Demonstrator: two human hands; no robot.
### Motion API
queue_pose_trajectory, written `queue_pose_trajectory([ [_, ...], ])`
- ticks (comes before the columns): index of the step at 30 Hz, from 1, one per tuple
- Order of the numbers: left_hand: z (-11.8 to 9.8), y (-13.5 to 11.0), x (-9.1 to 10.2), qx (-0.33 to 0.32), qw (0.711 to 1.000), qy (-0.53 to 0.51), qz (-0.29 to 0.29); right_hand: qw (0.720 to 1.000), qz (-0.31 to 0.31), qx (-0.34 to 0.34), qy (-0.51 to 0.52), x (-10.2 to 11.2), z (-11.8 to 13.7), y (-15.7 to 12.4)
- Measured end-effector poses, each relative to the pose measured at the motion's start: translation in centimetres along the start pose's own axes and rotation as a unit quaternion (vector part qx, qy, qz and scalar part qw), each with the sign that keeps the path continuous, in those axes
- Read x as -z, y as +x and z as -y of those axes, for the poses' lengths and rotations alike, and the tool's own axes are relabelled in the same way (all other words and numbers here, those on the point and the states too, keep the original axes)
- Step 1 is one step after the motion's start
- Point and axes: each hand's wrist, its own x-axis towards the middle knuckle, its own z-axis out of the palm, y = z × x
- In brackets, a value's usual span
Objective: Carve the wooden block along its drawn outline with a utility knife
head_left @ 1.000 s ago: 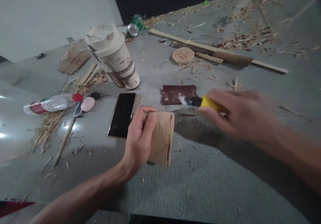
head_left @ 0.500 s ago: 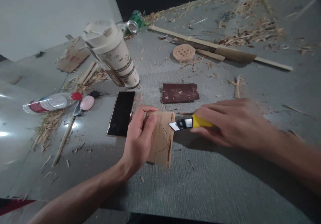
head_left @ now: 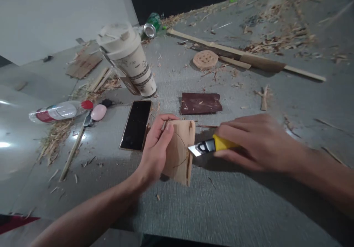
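Note:
My left hand (head_left: 156, 145) grips a small flat piece of wood (head_left: 178, 158) by its left side, thumb on top. A curved line is drawn on its face, and dark bark-like streaks run along its right edge. Closed around a yellow utility knife (head_left: 222, 143), my right hand (head_left: 249, 142) keeps the blade pointing left. The blade tip is at the wood's right edge; whether it cuts in I cannot tell. Just left of my left hand lies a smartphone (head_left: 136, 125). Beyond the wood is a dark brown curved strip (head_left: 201, 103).
A lidded paper cup (head_left: 135, 64) stands behind the phone, with a green can (head_left: 152, 25) farther back. On the left lie a plastic bottle (head_left: 61, 110) and a pink oval object (head_left: 99, 112). An octagonal wooden piece (head_left: 205, 59), long wood strips (head_left: 265, 61) and shavings are scattered on the grey table (head_left: 221, 210).
The knife has moved slightly down along the wood's right edge with my right hand. The wood is tilted a little more, and the whole view has shifted slightly.

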Motion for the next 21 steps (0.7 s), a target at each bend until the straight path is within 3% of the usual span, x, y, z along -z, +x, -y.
queue_pose_trajectory([
  [3,0.1,-0.1,-0.1,0.047,0.994,-0.096,0.029,0.999,0.002,0.023,0.033,0.2,-0.3,0.1],
  [6,-0.1,0.0,-0.1,0.057,0.99,-0.118,0.05,0.999,-0.004,0.022,0.031,0.5,-0.4,0.1],
  [14,-0.5,0.2,-0.3,0.072,0.997,-0.029,-0.004,0.999,0.012,0.027,0.026,0.5,0.3,0.2],
  [21,-0.5,-0.1,-0.6,0.023,0.999,0.033,-0.026,0.999,0.004,0.027,0.033,0.2,0.8,0.2],
])
